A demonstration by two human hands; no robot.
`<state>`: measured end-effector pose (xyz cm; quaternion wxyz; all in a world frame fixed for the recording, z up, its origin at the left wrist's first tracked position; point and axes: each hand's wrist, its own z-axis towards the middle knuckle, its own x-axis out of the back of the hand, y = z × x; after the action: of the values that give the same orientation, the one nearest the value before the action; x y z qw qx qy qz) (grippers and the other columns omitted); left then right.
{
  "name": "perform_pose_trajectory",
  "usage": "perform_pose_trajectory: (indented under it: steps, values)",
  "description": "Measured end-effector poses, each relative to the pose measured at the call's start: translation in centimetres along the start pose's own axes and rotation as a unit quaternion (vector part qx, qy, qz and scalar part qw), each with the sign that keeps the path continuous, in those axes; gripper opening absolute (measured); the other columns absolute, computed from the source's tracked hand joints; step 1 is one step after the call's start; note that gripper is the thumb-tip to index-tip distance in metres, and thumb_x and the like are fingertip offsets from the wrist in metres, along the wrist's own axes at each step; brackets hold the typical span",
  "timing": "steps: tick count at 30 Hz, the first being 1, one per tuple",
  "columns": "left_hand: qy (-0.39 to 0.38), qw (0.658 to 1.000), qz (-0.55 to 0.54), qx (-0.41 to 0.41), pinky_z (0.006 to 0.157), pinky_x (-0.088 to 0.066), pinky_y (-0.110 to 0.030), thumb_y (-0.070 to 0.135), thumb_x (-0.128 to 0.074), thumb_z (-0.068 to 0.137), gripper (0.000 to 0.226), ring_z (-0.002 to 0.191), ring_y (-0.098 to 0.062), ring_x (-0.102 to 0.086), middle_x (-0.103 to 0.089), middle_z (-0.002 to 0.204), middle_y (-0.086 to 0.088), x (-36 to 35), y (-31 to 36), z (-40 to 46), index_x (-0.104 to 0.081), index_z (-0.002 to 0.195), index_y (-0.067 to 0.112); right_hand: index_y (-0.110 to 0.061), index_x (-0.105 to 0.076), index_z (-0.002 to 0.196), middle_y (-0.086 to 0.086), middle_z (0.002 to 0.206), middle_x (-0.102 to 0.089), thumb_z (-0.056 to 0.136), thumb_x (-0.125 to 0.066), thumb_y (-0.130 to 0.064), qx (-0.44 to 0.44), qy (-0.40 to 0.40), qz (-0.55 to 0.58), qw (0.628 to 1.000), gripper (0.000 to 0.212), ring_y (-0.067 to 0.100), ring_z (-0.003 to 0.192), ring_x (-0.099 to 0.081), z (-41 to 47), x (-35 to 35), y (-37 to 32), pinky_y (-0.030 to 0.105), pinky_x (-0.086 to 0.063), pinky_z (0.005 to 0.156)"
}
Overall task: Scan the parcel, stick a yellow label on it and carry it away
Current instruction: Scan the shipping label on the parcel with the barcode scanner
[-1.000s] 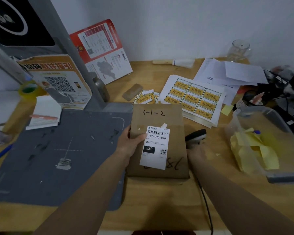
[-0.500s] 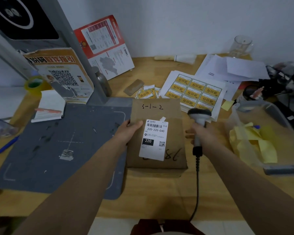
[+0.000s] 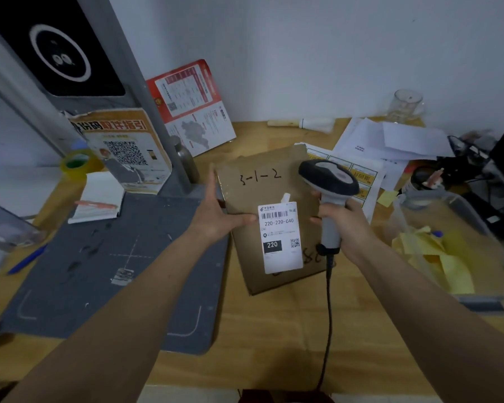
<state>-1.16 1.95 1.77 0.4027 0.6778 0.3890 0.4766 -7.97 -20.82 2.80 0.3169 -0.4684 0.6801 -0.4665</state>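
Observation:
A brown cardboard parcel (image 3: 262,193), marked "3-1-2" in black pen, lies on the wooden desk with its far end tilted up. A white shipping label (image 3: 280,237) with a barcode is stuck on its top. My left hand (image 3: 216,213) grips the parcel's left edge, thumb on the top face beside the label. My right hand (image 3: 342,218) is closed on the grey handle of a corded barcode scanner (image 3: 328,178), whose dark head hovers over the parcel's right side. A sheet of yellow labels (image 3: 364,177) lies behind the scanner, mostly hidden.
A grey scanning mat (image 3: 99,266) with an upright post (image 3: 157,126) fills the left. A clear plastic bin (image 3: 454,242) holding yellow paper scraps stands at the right. White papers (image 3: 390,141), a glass (image 3: 405,104), a notepad (image 3: 99,196) and a tape roll (image 3: 76,164) lie around.
My right hand picked the scanner up from the desk and raised it over the parcel. My left hand moved to the parcel's left edge and tilted its far end upward.

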Motion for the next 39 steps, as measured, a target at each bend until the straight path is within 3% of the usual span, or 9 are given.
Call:
perform_pose_trajectory:
  steps: [3,5,11,15,20,24,27,30,39]
  values:
    - [0.020,1.000,0.004,0.004,0.089,-0.052,-0.055,0.023,-0.091,0.053,0.117,0.126,-0.027,-0.047,-0.040,0.143,0.002,0.8,0.7,0.3,-0.019,0.143,0.043,-0.011,-0.064,0.102,0.021,0.113,-0.060,0.071,-0.062,-0.004,0.009,0.004,-0.041,0.999,0.032,0.032,0.100,-0.057,-0.5,-0.3,-0.1,0.058,-0.047,0.095]
    - [0.027,1.000,0.000,-0.005,0.085,-0.055,-0.054,0.018,-0.091,0.052,0.108,0.120,-0.029,-0.052,-0.039,0.142,0.004,1.0,1.0,0.6,-0.028,0.138,0.037,-0.004,-0.062,0.107,0.023,0.110,-0.060,0.071,-0.062,-0.005,0.005,0.003,-0.075,0.997,0.036,0.037,0.100,-0.055,-0.7,-0.5,-0.2,0.049,-0.049,0.091]
    - [0.037,0.999,0.008,0.006,0.074,-0.058,-0.048,0.000,-0.084,0.062,0.101,0.120,-0.028,-0.048,-0.039,0.140,-0.001,0.8,1.7,0.8,-0.025,0.138,0.034,0.002,-0.061,0.103,0.017,0.089,-0.058,0.078,-0.060,-0.003,0.040,-0.038,-0.156,0.986,0.026,0.025,0.078,-0.050,-2.0,-1.2,-1.2,0.035,-0.040,0.069]
    - [0.050,0.997,-0.035,0.038,0.053,-0.053,-0.035,-0.005,-0.081,0.066,0.096,0.104,-0.020,-0.046,-0.041,0.131,0.002,0.8,2.3,1.0,-0.026,0.139,0.026,0.000,-0.061,0.075,0.008,0.062,-0.062,0.084,-0.061,-0.009,0.063,-0.045,-0.147,0.986,0.013,0.017,0.053,-0.056,-4.2,-1.2,-1.4,0.025,-0.047,0.052]
    - [0.054,0.998,-0.018,0.039,0.051,-0.050,-0.030,-0.005,-0.080,0.067,0.096,0.108,-0.016,-0.041,-0.040,0.140,-0.002,0.7,2.5,1.4,-0.026,0.140,0.024,-0.001,-0.060,0.059,0.011,0.048,-0.057,0.086,-0.064,-0.025,0.029,-0.072,-0.154,0.985,0.037,0.020,0.038,-0.051,-6.6,-0.7,-0.5,0.026,-0.045,0.043]
    - [0.060,0.997,-0.010,0.048,0.073,-0.057,-0.047,-0.004,-0.081,0.066,0.098,0.126,-0.028,-0.043,-0.039,0.143,-0.004,0.6,2.8,1.9,-0.025,0.141,0.025,-0.002,-0.056,0.050,0.013,0.044,-0.055,0.086,-0.062,-0.021,0.050,-0.076,-0.155,0.984,0.041,0.024,0.038,-0.049,-7.0,-0.3,-1.2,0.026,-0.042,0.043]
    - [0.056,0.997,-0.005,0.061,0.071,-0.057,-0.048,-0.004,-0.080,0.067,0.099,0.129,-0.031,-0.042,-0.039,0.145,-0.004,0.6,2.8,2.2,-0.024,0.142,0.027,-0.001,-0.055,0.050,0.014,0.044,-0.054,0.086,-0.060,-0.017,0.065,-0.086,-0.156,0.982,0.040,0.025,0.038,-0.049,-7.4,0.0,-1.8,0.025,-0.042,0.043]
    - [0.055,0.996,-0.009,0.064,0.082,-0.055,-0.057,-0.005,-0.079,0.068,0.099,0.130,-0.031,-0.041,-0.039,0.145,-0.004,0.7,2.7,2.4,-0.023,0.143,0.027,-0.002,-0.055,0.050,0.015,0.044,-0.054,0.087,-0.059,-0.016,0.069,-0.093,-0.164,0.980,0.040,0.024,0.038,-0.049,-7.6,0.4,-2.0,0.027,-0.044,0.043]
    - [0.045,0.995,-0.006,0.086,0.078,-0.056,-0.057,-0.004,-0.078,0.070,0.099,0.129,-0.034,-0.042,-0.037,0.147,-0.004,0.9,2.6,3.1,-0.022,0.143,0.031,-0.004,-0.053,0.047,0.010,0.040,-0.052,0.086,-0.060,-0.016,0.049,-0.082,-0.176,0.980,0.042,0.026,0.040,-0.049,-7.9,1.1,-2.5,0.025,-0.043,0.043]
